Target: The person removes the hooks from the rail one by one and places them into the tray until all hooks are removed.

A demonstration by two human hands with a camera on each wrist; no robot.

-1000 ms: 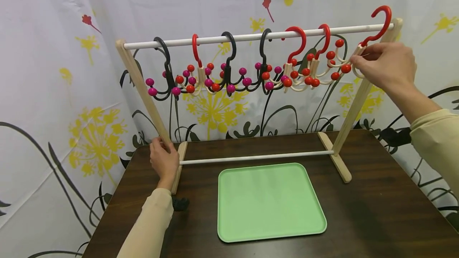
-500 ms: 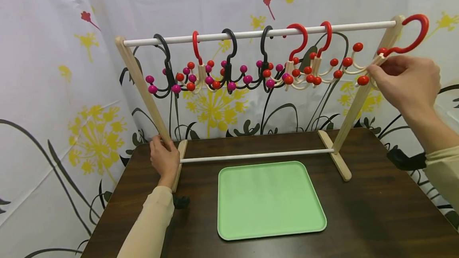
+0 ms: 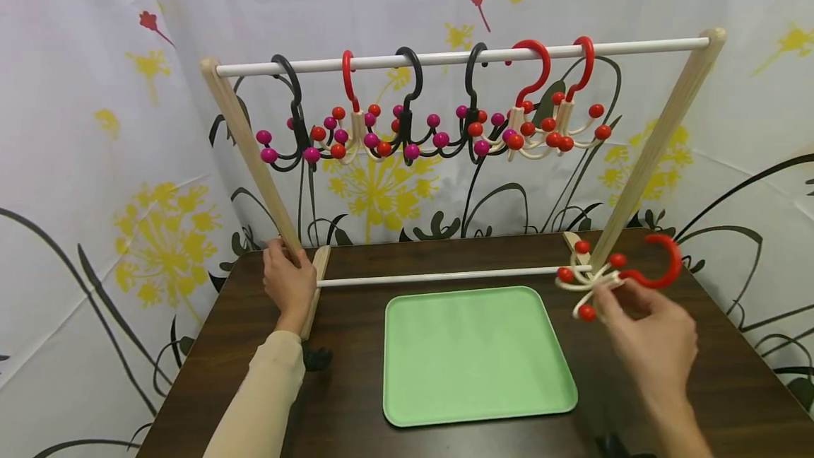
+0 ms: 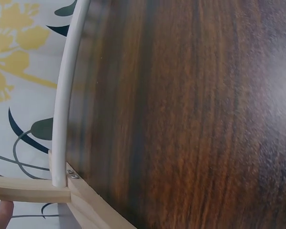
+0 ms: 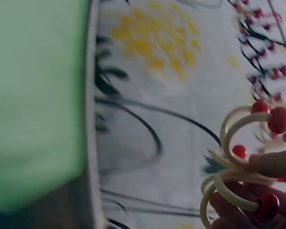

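Observation:
My right hand (image 3: 655, 338) pinches a cream multi-prong hanger (image 3: 594, 280) with red ball tips and a red hook, held sideways over the table, right of the green tray (image 3: 480, 355). In the right wrist view, thumb and fingers grip the hanger (image 5: 236, 162) by its stem. Low on the rack's left wooden post (image 3: 257, 161), my left hand (image 3: 289, 281) holds on with fingers around it. Only a fingertip (image 4: 2, 214) of that hand shows in the left wrist view. Several black and red-hooked hangers (image 3: 407, 112) hang along the white top rod (image 3: 439, 59).
The rack's right post (image 3: 658, 143) and lower white rod (image 3: 445, 276) stand behind the tray on a dark wooden table (image 3: 343, 401). A floral curtain (image 3: 159, 126) hangs behind the table.
My right hand has taken the hanger from the rod's right end, out to the right, then down and left to above the table. The left hand stays on the post.

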